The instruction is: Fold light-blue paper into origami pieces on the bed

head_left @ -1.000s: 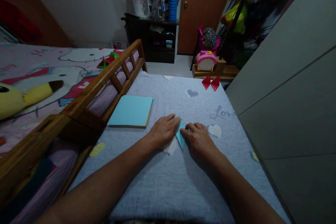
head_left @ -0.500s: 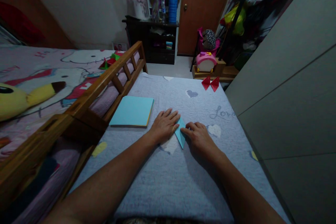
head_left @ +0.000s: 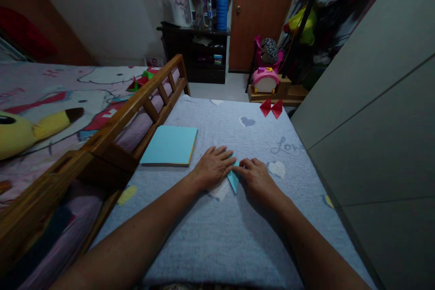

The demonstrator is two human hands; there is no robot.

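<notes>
A small folded piece of light blue paper [head_left: 233, 182] lies on the bed, its pointed end toward me. My left hand [head_left: 215, 166] rests flat with fingers stretched out, the fingertips covering the paper's upper part. From the right, my right hand [head_left: 256, 173] has its fingers curled, thumb and index pinching the paper's right edge. A square stack of light blue paper [head_left: 170, 145] sits to the left of my left hand. Two red folded paper shapes [head_left: 271, 108] stand side by side near the bed's far right edge.
A wooden rail [head_left: 136, 108] separates this bed from another, where a yellow plush toy [head_left: 34, 129] lies. A tall pale cabinet [head_left: 370, 145] borders the right side. Beyond the foot are a dark cabinet [head_left: 207, 74], a pink toy case [head_left: 265, 80] and a door [head_left: 261, 13].
My left fingers have slid slightly nearer and to the right, covering more of the blue paper's upper part. My right hand stays at the paper's right edge. The view has shifted a little.
</notes>
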